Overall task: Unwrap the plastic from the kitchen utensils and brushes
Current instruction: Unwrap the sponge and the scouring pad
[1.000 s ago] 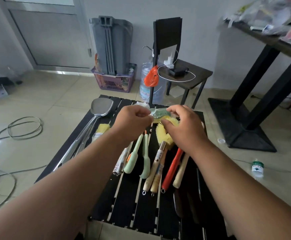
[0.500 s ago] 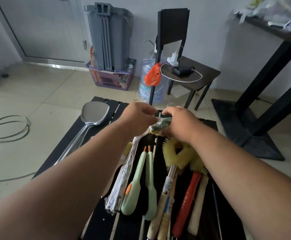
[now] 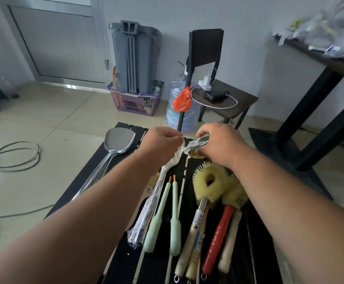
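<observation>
Between hands: plastic wrap point(image 3: 179, 152); left hand point(image 3: 159, 143) pinches end, right hand point(image 3: 220, 144) grips wrapped utensil point(image 3: 197, 143).

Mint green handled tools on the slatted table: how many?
2. They lie side by side at the middle of the table: the left one beside the plastic-wrapped utensil, the right one beside the yellow brush. None seems hidden.

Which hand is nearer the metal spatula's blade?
Left. The left hand is just right of the spatula blade, pinching plastic; the right hand is farther right, gripping the wrapped brush.
</observation>
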